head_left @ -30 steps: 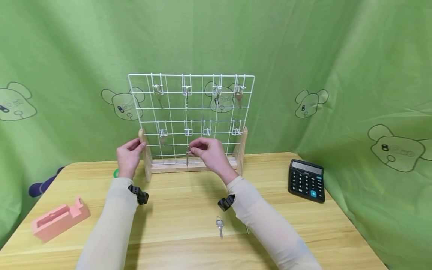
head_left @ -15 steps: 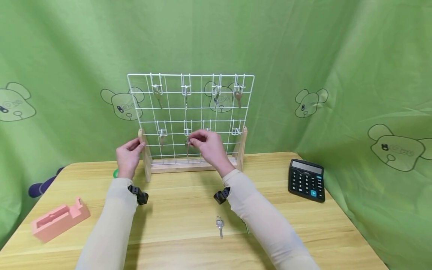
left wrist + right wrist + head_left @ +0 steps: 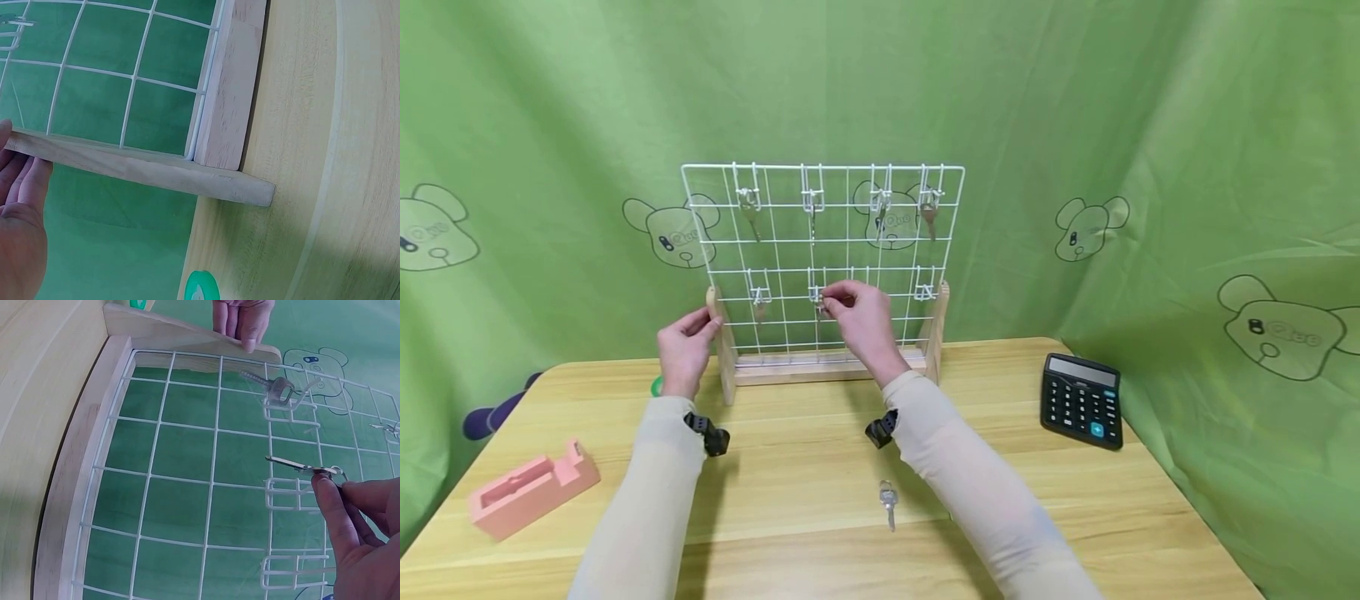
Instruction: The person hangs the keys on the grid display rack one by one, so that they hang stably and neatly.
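A white wire grid rack (image 3: 848, 242) stands in a wooden base at the back of the table. My left hand (image 3: 683, 354) holds its left wooden side post (image 3: 144, 172) between thumb and fingers. My right hand (image 3: 865, 321) pinches a silver key (image 3: 290, 465) by its head and small ring, at the second hook from the left in the lower row. In the right wrist view the key lies right by this hook (image 3: 284, 494). Beside it, another key (image 3: 279, 390) hangs on the lower left hook. Keys also hang along the upper row, one (image 3: 929, 218) at the right.
A loose key (image 3: 889, 504) lies on the table (image 3: 790, 500) in front of the rack. A black calculator (image 3: 1081, 400) is at the right, a pink tape dispenser (image 3: 535, 492) at the left. Behind the left hand sits a green round item (image 3: 201, 286). Green cloth (image 3: 1037, 125) surrounds the table.
My right hand has raised the key from below the lower hooks up to the second hook. The left hand stays on the post.
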`<state>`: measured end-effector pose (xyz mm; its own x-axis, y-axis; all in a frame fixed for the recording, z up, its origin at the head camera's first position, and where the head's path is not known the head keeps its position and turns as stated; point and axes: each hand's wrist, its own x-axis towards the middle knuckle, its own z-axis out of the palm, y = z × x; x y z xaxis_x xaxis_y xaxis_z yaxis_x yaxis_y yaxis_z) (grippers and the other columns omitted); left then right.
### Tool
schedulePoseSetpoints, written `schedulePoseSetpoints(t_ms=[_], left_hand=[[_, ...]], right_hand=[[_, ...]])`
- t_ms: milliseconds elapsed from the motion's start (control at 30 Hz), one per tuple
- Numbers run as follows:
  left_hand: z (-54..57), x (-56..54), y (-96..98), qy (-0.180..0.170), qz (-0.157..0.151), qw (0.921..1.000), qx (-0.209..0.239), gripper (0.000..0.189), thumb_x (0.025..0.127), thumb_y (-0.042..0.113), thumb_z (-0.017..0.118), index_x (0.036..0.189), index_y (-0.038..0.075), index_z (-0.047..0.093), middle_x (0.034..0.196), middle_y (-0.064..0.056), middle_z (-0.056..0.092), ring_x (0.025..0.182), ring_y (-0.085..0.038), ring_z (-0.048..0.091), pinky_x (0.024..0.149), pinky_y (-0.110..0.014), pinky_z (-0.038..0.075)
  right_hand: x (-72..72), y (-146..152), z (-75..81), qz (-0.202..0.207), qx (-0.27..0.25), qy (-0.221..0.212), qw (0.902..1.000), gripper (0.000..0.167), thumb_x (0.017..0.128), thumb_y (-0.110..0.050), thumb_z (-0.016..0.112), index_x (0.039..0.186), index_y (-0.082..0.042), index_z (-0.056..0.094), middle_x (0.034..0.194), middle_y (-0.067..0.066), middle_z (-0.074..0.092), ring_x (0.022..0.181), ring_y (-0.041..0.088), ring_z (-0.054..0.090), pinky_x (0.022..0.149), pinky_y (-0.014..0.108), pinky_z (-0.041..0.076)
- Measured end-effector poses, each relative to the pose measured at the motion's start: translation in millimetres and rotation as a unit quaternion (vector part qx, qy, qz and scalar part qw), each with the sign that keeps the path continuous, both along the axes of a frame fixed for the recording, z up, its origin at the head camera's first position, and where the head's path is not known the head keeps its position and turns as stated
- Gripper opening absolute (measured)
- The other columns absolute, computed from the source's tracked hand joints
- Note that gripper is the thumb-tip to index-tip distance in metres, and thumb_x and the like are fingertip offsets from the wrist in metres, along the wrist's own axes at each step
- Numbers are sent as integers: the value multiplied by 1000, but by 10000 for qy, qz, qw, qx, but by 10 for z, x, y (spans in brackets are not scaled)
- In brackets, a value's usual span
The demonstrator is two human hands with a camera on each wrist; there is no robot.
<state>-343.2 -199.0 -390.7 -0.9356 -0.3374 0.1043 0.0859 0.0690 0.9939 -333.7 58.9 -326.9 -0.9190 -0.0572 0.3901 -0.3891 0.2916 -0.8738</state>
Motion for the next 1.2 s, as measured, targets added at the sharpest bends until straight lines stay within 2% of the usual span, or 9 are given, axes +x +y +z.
schedulePoseSetpoints(t_ms=[100,233,367,533,767,967,1200], left_hand=[[8,2,-1,-34,-1,10000,-12,43,96,14,66,137,5,55,138,-15,55,123,-25,56,101,-27,48],[9,2,1,-61,10,10000,-28,43,96,13,66,137,5,55,137,-15,55,123,-25,56,100,-26,48],[-2,5,11,-59,24,10000,-39,43,95,13,66,136,5,55,137,-15,56,122,-25,57,100,-26,49],[-2,11,14,-94,17,9999,-70,44,95,16,67,137,6,55,137,-14,56,122,-24,56,101,-27,48],[-13,-11,-6,39,41,10000,22,43,94,14,68,135,5,56,136,-15,57,122,-24,57,100,-26,49],[-16,-10,-14,9,53,10000,-21,44,95,15,67,136,6,56,136,-15,57,122,-24,57,100,-27,49],[-10,-6,5,27,66,10000,43,43,95,14,67,135,5,56,136,-15,56,121,-24,57,99,-26,49]], right_hand=[[-11,-10,-15,-71,145,1,9999,15,89,5,67,103,0,71,91,7,70,87,28,68,78,34,60],[-12,-16,-41,-172,391,76,9991,15,89,3,68,103,-3,72,91,4,70,83,16,66,73,23,59],[-1,-7,-68,-217,491,141,9985,16,89,2,68,104,-4,71,93,3,69,83,14,65,71,19,58],[46,48,-84,-229,776,330,9962,18,89,1,68,106,-4,70,97,3,69,86,15,64,72,19,57],[140,178,-110,-188,1345,708,9882,17,90,0,68,106,-5,71,97,2,69,87,14,63,76,20,56],[237,274,-168,72,1543,691,9856,16,90,-2,68,105,-7,71,98,2,69,88,15,65,78,21,57],[298,390,-307,291,1631,562,9846,17,91,-3,69,107,-4,70,99,0,68,90,16,65,80,24,57]])
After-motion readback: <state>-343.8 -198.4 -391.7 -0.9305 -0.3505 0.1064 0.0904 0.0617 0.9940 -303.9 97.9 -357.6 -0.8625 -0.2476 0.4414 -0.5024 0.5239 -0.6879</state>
